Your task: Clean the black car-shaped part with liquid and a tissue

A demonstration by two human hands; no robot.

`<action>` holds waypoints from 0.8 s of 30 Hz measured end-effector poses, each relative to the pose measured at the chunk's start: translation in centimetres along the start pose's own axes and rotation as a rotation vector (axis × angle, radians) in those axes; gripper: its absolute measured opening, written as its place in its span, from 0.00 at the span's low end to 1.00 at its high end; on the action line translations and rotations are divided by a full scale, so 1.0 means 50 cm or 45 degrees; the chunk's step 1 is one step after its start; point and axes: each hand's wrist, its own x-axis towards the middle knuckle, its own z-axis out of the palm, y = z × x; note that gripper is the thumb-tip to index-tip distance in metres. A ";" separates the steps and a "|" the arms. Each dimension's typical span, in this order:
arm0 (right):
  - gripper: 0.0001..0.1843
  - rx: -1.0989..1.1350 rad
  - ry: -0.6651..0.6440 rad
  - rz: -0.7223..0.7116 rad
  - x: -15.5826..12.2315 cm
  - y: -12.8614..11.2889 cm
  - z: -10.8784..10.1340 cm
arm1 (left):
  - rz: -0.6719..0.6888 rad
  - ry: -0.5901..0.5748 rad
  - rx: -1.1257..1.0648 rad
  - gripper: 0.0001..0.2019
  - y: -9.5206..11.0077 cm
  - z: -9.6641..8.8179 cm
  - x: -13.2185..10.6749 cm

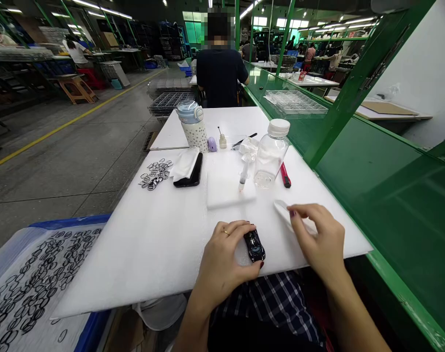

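My left hand [227, 254] rests on the white foam-covered table [152, 244] and its fingers are wrapped round a small glossy black part [254, 246] near the front edge. My right hand [317, 237] hovers just right of it, its fingers curled on a thin clear strip [283, 211] lying on the foam. A white foam pad [225, 188] lies just beyond both hands, with a small syringe [243, 177] resting on its far edge.
A clear bottle [269, 154], red cutter [285, 176], black phone [189, 173] under a tissue, patterned flask [193, 126] and a pile of black rings [154, 173] stand farther back. A blue tray [28, 283] of rings sits left. A person sits ahead; green frame runs right.
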 end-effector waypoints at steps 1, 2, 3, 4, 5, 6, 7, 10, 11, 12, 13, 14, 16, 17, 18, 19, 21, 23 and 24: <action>0.06 -0.087 -0.019 0.044 0.019 0.008 0.004 | 0.029 -0.008 0.014 0.30 -0.002 0.000 0.001; 0.06 -0.173 -0.063 0.081 0.035 0.015 0.010 | 0.049 -0.018 0.021 0.30 -0.003 0.000 0.002; 0.08 -0.251 -0.112 0.108 0.047 0.019 0.019 | 0.062 -0.028 0.024 0.30 -0.002 0.001 0.004; 0.10 -0.323 -0.155 0.126 0.055 0.022 0.029 | 0.071 -0.034 0.025 0.30 0.000 0.002 0.005; 0.13 -0.386 -0.185 0.132 0.058 0.023 0.040 | 0.071 -0.038 0.024 0.30 0.004 0.004 0.006; 0.14 -0.429 -0.203 0.127 0.056 0.025 0.049 | 0.066 -0.041 0.020 0.30 0.008 0.004 0.004; 0.13 -0.440 -0.211 0.111 0.051 0.027 0.056 | 0.061 -0.047 0.011 0.31 0.012 0.002 -0.001; 0.10 -0.245 -0.151 0.094 0.029 0.043 0.056 | 0.042 -0.033 -0.063 0.34 -0.002 -0.027 -0.044; 0.11 -0.126 -0.113 0.153 0.022 0.051 0.051 | 0.019 0.022 -0.089 0.33 -0.019 -0.047 -0.071; 0.12 -0.018 -0.082 0.251 0.017 0.059 0.044 | -0.048 0.117 -0.076 0.29 -0.045 -0.072 -0.106; 0.13 0.058 -0.067 0.365 0.013 0.066 0.038 | -0.136 0.311 -0.002 0.24 -0.079 -0.102 -0.146; 0.14 0.094 -0.064 0.472 0.010 0.072 0.032 | -0.314 0.574 0.112 0.22 -0.121 -0.136 -0.190; 0.18 0.051 -0.100 0.571 0.007 0.074 0.025 | -0.838 1.119 0.369 0.22 -0.218 -0.206 -0.283; 0.20 0.001 -0.126 0.558 0.007 0.072 0.023 | -1.063 1.223 0.494 0.23 -0.270 -0.237 -0.326; 0.21 -0.033 -0.149 0.532 0.007 0.068 0.022 | -1.210 1.291 0.577 0.24 -0.321 -0.263 -0.364; 0.22 -0.025 -0.159 0.513 0.007 0.064 0.022 | -1.304 1.285 0.622 0.25 -0.370 -0.282 -0.397; 0.20 0.091 -0.116 0.561 0.006 0.057 0.021 | -1.407 1.107 0.642 0.22 -0.456 -0.300 -0.443; 0.18 0.275 0.022 0.703 0.004 0.058 0.018 | -1.445 0.914 0.648 0.19 -0.526 -0.298 -0.466; 0.18 0.364 0.113 0.787 0.002 0.063 0.017 | -1.477 0.852 0.666 0.20 -0.557 -0.294 -0.471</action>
